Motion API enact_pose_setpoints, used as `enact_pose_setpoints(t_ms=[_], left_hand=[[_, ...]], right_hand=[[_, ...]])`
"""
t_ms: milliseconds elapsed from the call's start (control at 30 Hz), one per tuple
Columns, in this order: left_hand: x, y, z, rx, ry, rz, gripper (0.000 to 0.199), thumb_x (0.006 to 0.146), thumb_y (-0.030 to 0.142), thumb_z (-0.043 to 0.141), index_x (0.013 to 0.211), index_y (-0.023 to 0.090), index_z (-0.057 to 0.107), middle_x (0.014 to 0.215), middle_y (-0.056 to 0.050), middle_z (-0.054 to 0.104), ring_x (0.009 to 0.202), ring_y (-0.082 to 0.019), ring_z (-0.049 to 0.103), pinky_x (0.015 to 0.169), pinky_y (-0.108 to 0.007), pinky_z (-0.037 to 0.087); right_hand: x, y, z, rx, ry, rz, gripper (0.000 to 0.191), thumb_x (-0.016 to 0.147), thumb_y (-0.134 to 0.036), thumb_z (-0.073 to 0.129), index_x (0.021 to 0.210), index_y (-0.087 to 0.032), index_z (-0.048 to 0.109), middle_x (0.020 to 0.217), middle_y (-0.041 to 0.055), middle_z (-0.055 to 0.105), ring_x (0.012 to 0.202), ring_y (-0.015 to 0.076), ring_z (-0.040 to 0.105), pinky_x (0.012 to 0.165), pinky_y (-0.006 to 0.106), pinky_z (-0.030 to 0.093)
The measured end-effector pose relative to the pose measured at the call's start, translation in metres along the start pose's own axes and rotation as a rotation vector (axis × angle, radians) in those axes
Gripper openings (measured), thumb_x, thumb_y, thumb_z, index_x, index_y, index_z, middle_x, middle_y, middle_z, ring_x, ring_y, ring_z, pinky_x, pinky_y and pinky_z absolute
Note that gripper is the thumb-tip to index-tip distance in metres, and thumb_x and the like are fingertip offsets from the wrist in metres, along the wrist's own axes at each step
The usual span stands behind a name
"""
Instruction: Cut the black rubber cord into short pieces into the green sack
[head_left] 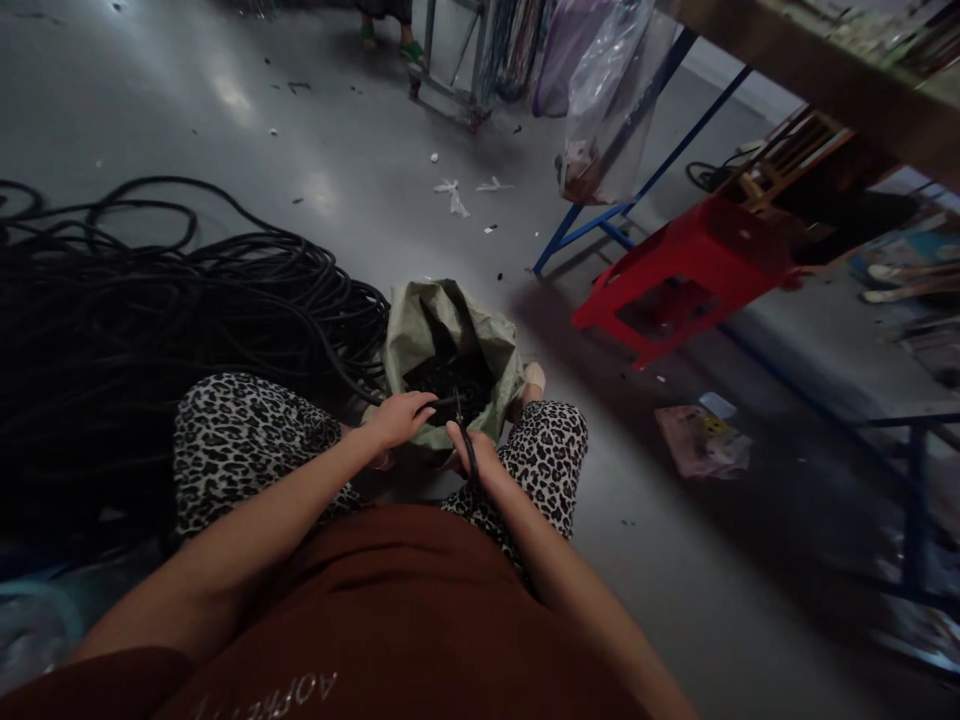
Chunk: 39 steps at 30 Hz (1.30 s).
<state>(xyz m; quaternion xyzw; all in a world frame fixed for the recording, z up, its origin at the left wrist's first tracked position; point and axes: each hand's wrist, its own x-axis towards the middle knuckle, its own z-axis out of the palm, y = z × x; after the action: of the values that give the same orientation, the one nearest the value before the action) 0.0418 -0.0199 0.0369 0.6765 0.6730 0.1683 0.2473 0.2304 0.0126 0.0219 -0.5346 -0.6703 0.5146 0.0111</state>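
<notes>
My left hand [401, 417] is closed around a black cord [352, 383], whose end sticks out to the right over an open woven sack [496, 350]. Scissors [466, 440] with dark handles are in my right hand [480, 462], their blades pointing up beside the cord's end. Whether the blades touch the cord I cannot tell. Inside the sack, between my knees, lie dark pieces [450, 380] too dim to make out singly. From my left hand the cord runs back toward a big heap of black cord [225, 290] on the left.
A red plastic stool [675, 270] and a blue-legged table [847, 70] stand on the right. A clear plastic bag [607, 90] hangs by the table. Scraps [452, 195] and a pink packet [697, 440] lie on the floor. Another person's feet [409, 50] show at the top.
</notes>
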Motion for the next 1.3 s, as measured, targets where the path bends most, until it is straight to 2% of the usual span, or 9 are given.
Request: enact_pose_setpoints(t_ms=[200,367,667,833,1067,1300], left_hand=[[-0.008,-0.006,-0.001,0.039,-0.058,-0.08,0.037,0.086,0.037,0.039,0.116,0.024,0.057,0.109,-0.004,0.063,0.1,-0.017,0.057,0.089,-0.027,0.041],[-0.007,-0.009,-0.005,0.053,-0.102,-0.103,0.038,0.085,0.038,0.04,0.115,0.025,0.058,0.108,-0.003,0.064,0.099,-0.018,0.058,0.087,-0.026,0.042],[0.0,-0.015,-0.001,0.024,-0.104,-0.126,0.039,0.085,0.037,0.039,0.116,0.021,0.058,0.113,-0.004,0.063,0.103,-0.018,0.057,0.09,-0.027,0.041],[0.002,-0.012,0.004,0.079,-0.132,-0.175,0.036,0.085,0.036,0.041,0.114,0.024,0.058,0.112,-0.003,0.063,0.102,-0.018,0.057,0.089,-0.026,0.041],[0.0,-0.015,0.009,0.099,-0.095,-0.137,0.033,0.084,0.031,0.043,0.112,0.024,0.058,0.11,-0.004,0.063,0.1,-0.017,0.057,0.09,-0.028,0.04],[-0.002,-0.019,0.011,0.074,-0.122,-0.143,0.028,0.083,0.029,0.043,0.103,0.025,0.062,0.103,-0.004,0.065,0.093,-0.017,0.059,0.083,-0.028,0.042]], right_hand=[[0.004,-0.002,0.003,-0.01,-0.114,0.04,0.057,0.086,-0.061,0.033,0.069,-0.012,0.058,0.059,0.0066,0.061,0.054,0.0146,0.06,0.05,0.02,0.043],[0.006,-0.006,0.003,0.02,-0.187,0.066,0.058,0.087,-0.06,0.032,0.075,-0.011,0.06,0.065,0.0086,0.063,0.053,0.0144,0.06,0.049,0.02,0.044],[0.007,-0.006,0.007,0.003,-0.16,0.067,0.069,0.085,-0.065,0.025,0.078,-0.009,0.064,0.061,0.0096,0.063,0.054,0.0171,0.062,0.052,0.022,0.047],[0.008,-0.004,0.012,0.054,-0.187,0.157,0.072,0.081,-0.071,0.022,0.068,-0.012,0.06,0.051,0.0074,0.058,0.044,0.017,0.059,0.044,0.023,0.046],[0.012,-0.003,0.015,0.157,-0.163,0.315,0.066,0.081,-0.071,0.026,0.063,-0.014,0.053,0.047,0.0046,0.053,0.037,0.0159,0.055,0.035,0.023,0.043],[0.013,-0.004,0.017,0.116,-0.158,0.325,0.057,0.084,-0.064,0.033,0.063,-0.014,0.053,0.045,0.0044,0.051,0.036,0.0149,0.052,0.038,0.025,0.043]])
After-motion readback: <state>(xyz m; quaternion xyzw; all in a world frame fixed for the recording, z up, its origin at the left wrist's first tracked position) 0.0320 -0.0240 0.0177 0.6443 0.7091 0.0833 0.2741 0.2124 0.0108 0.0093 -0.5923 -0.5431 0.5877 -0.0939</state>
